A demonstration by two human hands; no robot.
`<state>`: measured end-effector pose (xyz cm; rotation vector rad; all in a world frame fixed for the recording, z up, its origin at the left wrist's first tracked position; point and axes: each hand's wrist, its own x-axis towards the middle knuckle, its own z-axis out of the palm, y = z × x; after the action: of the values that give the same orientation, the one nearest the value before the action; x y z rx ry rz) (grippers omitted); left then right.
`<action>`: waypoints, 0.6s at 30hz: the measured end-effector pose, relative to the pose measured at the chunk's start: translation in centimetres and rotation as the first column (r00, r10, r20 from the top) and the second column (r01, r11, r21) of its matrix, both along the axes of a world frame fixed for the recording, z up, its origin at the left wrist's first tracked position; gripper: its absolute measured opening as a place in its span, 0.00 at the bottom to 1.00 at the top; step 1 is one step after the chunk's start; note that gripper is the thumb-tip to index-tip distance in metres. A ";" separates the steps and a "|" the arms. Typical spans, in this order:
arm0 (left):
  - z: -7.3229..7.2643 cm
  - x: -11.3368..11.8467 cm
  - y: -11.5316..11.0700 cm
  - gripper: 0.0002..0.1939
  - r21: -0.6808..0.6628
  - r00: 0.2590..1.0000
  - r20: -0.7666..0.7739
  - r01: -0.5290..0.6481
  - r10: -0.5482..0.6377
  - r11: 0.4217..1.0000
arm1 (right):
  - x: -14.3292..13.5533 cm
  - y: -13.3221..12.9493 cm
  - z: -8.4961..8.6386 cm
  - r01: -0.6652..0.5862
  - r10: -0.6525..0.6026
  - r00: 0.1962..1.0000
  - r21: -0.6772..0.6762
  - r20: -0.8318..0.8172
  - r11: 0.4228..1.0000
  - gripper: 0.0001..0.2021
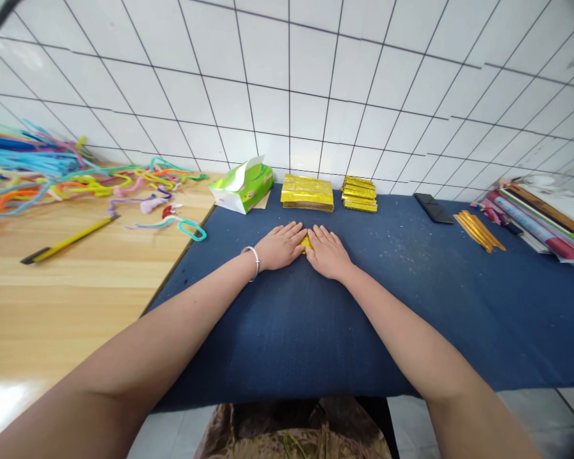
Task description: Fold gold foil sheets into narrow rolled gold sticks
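Observation:
My left hand (280,247) and my right hand (328,250) lie flat, side by side, on the dark blue cloth (291,338). Under them is a piece of shiny gold foil paper (306,245); only a small part shows between the thumbs, and the rest is covered. Both hands have their fingers stretched forward and press down on it. A silver bangle (255,263) circles my left wrist. Just beyond the hands stands a stack of gold foil paper (307,192). To its right is a smaller pile of folded gold foil strips (359,194).
A green tissue pack (245,185) stands back left. Colourful pipe cleaners (81,182) and a yellow-black stick (71,240) lie on the wooden table (67,306). At right are a black phone-like slab (433,208), flat golden strips (479,231) and stacked books (545,220). A tiled wall (310,76) rises behind.

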<state>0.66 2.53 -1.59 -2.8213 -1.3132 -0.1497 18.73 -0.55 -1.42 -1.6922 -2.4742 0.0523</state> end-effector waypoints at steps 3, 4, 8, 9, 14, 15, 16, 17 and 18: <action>0.0 0.0 0.0 0.29 0.003 1.000 0.001 -0.001 0.001 1.000 | 0.0 -0.1 0.2 -0.002 0.002 1.000 -0.002 -0.002 1.000 0.29; -0.1 0.0 0.0 0.29 0.003 1.000 0.003 -0.001 0.000 1.000 | 0.0 -0.1 0.2 -0.002 0.002 1.000 -0.004 -0.003 1.000 0.29; -0.1 0.0 0.0 0.29 -0.003 1.000 0.011 0.000 0.000 1.000 | 0.0 -0.3 0.4 0.000 0.000 1.000 -0.017 0.001 1.000 0.30; -0.1 -0.1 0.0 0.29 -0.004 1.000 0.014 0.000 0.000 1.000 | 0.0 -0.3 0.4 0.001 -0.001 1.000 -0.018 0.001 1.000 0.30; 0.0 0.0 0.0 0.29 -0.007 1.000 0.019 -0.003 0.003 1.000 | 0.0 -0.1 0.2 0.007 -0.007 1.000 -0.018 0.001 1.000 0.29; 0.0 0.0 0.0 0.29 -0.007 1.000 0.018 -0.002 0.002 1.000 | 0.0 -0.1 0.1 0.008 -0.008 1.000 -0.017 0.000 1.000 0.29; 0.0 0.0 0.0 0.29 -0.007 1.000 0.017 -0.001 0.001 1.000 | 0.0 -0.1 0.1 0.007 -0.008 1.000 -0.016 -0.002 1.000 0.29; -0.1 0.1 0.1 0.29 -0.004 1.000 0.015 0.000 0.000 1.000 | 0.0 -0.1 0.0 0.007 -0.007 1.000 -0.013 -0.004 1.000 0.29; -0.1 0.1 0.1 0.29 0.000 1.000 0.014 0.000 0.000 1.000 | -0.1 -0.1 0.0 0.006 -0.006 1.000 -0.008 -0.006 1.000 0.29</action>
<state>0.74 2.58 -1.67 -2.8261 -1.3155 -0.1701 18.68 -0.64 -1.39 -1.7005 -2.4677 0.0666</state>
